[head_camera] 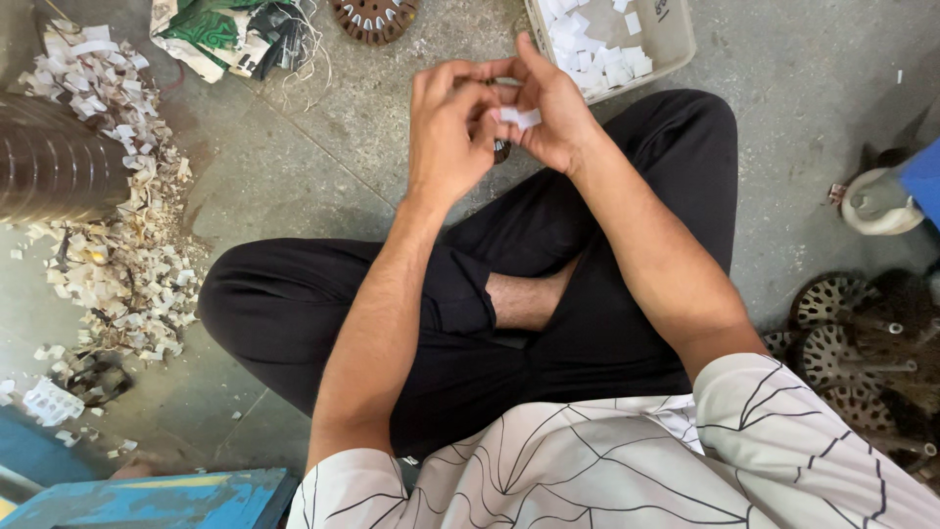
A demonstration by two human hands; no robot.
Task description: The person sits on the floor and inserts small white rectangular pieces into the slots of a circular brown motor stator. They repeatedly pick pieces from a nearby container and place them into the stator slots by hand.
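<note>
Left hand (446, 127): curling its fingers inward, thumb and fingertips pressing toward the right hand, seeming to be steadying a small dark part (501, 150) that is peeking out just below the two hands; how firmly it is gripping cannot be told.

Right hand (553, 108): pinching small white paper strips (519, 118) between thumb and fingers, index finger sticking up, palm touching the left hand's fingertips.

Where the strips are: in the hands, raised above the crossed legs in black trousers (587, 294), just in front of the shallow tray.

Shallow tray (676, 34): lying on the concrete floor (813, 88) just beyond the hands, holding a heap of more white paper pieces (592, 49).

Left of the tray: a brown slotted ring-shaped core (374, 15), then crumpled green-and-white packaging with loose wires (230, 34).

Far left of the tray: a ribbed dark cylinder (54, 162) beside a wide litter of paper scraps (132, 235).

Right of the tray and nearer the person: a white wheel-like part (874, 201), then a cluster of perforated metal discs with shafts (862, 333).

Risk, dropping: the strips are being held only at the fingertips, so a loosened pinch would likely be sending them down among the floor litter, where they would be hard to tell apart.

Risk, creasing: thin paper being squeezed between two pressing hands may be folding or tearing.

Risk, dark part: barely showing and partly hidden, it may be slipping out onto the trousers.
</note>
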